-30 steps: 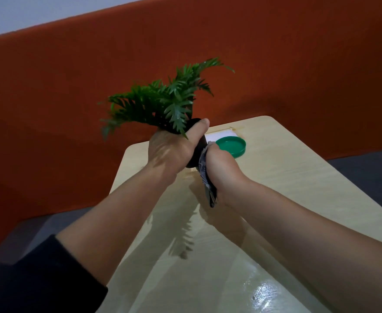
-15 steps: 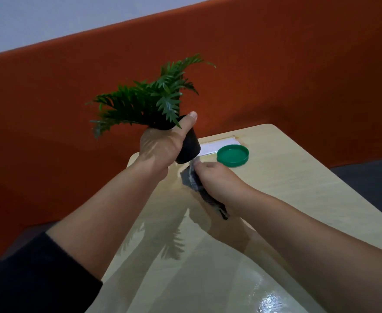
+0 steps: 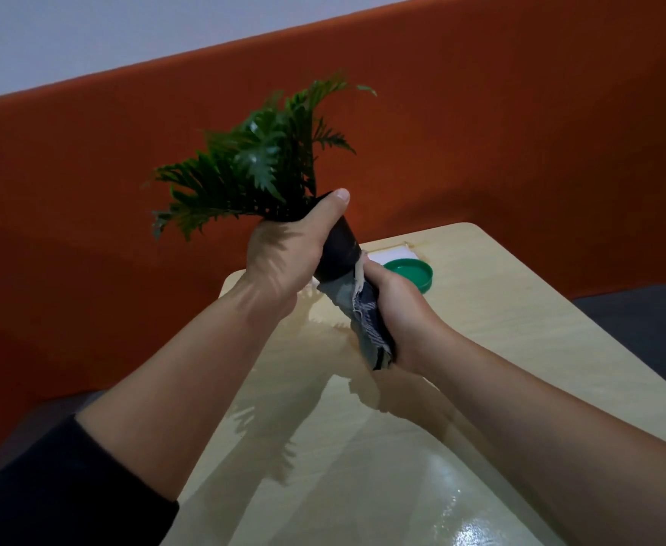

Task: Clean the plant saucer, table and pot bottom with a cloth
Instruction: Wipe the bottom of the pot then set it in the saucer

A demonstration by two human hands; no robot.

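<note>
My left hand (image 3: pixel 284 254) grips a small black pot (image 3: pixel 339 250) and holds it tilted in the air above the table, its green fern-like plant (image 3: pixel 252 167) leaning up and to the left. My right hand (image 3: pixel 402 305) clutches a bunched dark grey cloth (image 3: pixel 366 321) and presses it against the pot's bottom end. The green round saucer (image 3: pixel 414 271) lies on the light wooden table (image 3: pixel 520 329) just behind my right hand, partly hidden by it.
A white paper slip (image 3: pixel 394 254) lies at the table's far edge beside the saucer. An orange padded partition (image 3: pixel 520 132) rises right behind the table. The table's right edge drops to a dark grey floor (image 3: pixel 646 325).
The pot has been raised and tipped more upright. My right hand, which was lower near the table half a second ago, has come back up with the cloth against the pot's bottom.
</note>
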